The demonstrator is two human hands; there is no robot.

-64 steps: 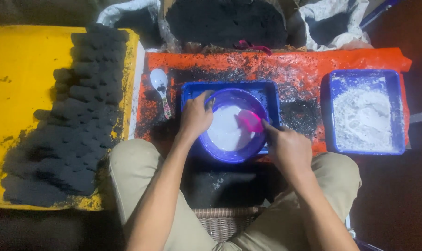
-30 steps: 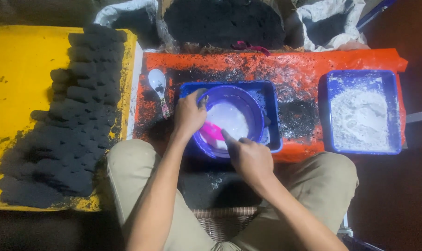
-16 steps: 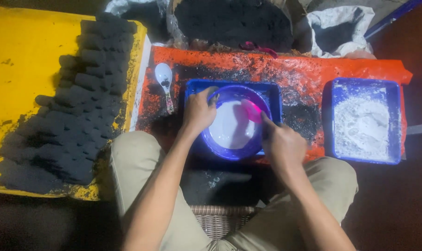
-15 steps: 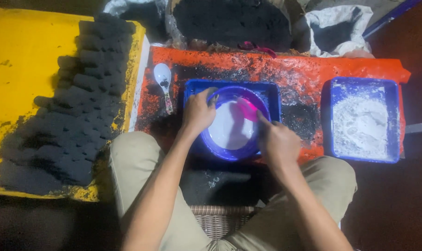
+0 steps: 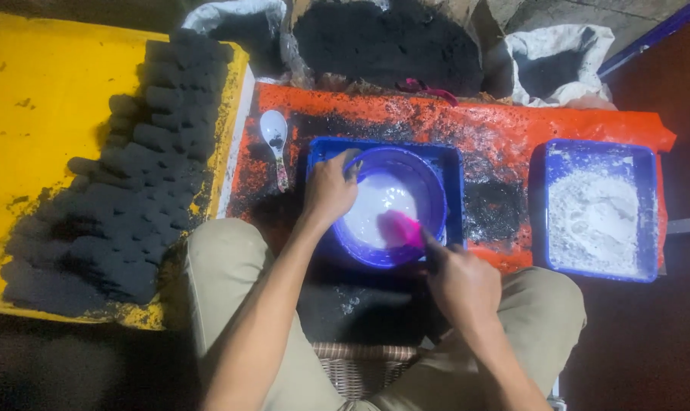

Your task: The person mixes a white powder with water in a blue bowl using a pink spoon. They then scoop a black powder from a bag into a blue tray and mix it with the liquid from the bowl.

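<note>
Down at the centre of the orange sheet (image 5: 512,129), the purple bowl (image 5: 394,205) sits inside a blue tray (image 5: 451,160), holding a white liquid. Left hand (image 5: 328,192) is clamped over the bowl's near-left rim, fingers curled on it. Right hand (image 5: 461,283) is closed around a pink spatula (image 5: 400,228), its blade (blurred) dipped into the white mix at the bowl's near side. Off to the right, a second blue tray (image 5: 640,156) carries white powder. Left of the bowl lies a white spoon (image 5: 275,137), and beyond it black briquettes (image 5: 132,190) are stacked on a yellow board (image 5: 48,99).
</note>
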